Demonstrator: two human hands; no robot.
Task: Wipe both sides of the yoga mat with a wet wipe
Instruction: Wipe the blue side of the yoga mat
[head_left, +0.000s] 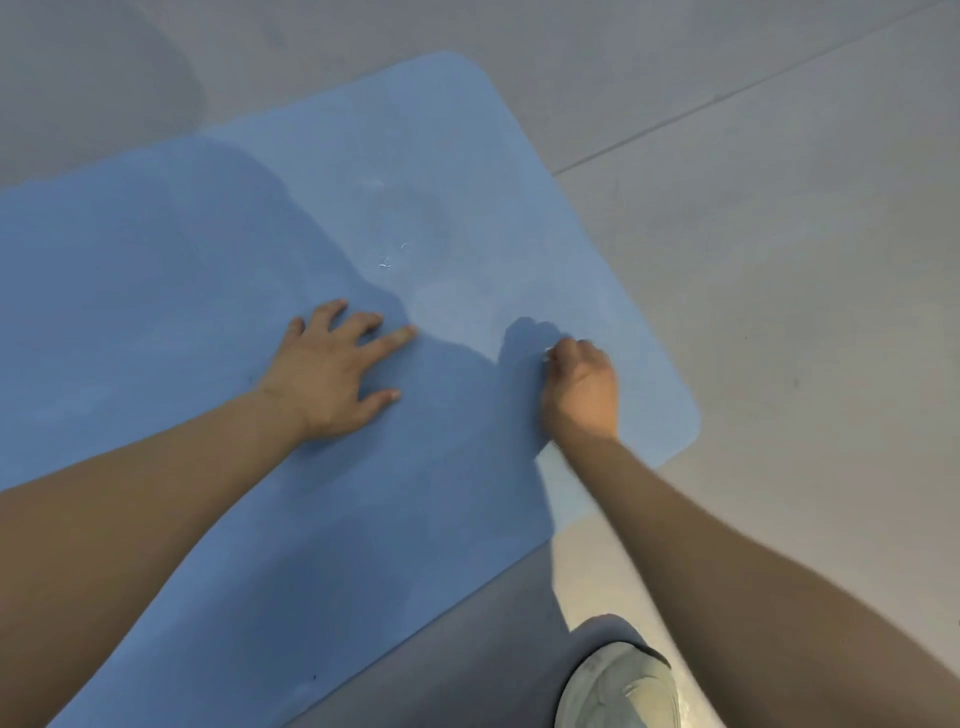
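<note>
A blue yoga mat (363, 156) lies flat on a grey floor and runs off the left edge of the view. My left hand (332, 371) rests palm down on the mat with its fingers spread. Near the mat's right end, my right hand (579, 387) is curled into a fist against the mat. A small bit of white wet wipe (546, 355) shows at its fingertips; the rest is hidden under the hand. A few white specks (385, 262) lie on the mat beyond the hands.
Grey floor tiles (779, 260) with a thin joint line surround the mat on the right and far side. A pale shoe (621, 686) stands on the floor at the bottom, just off the mat's near edge.
</note>
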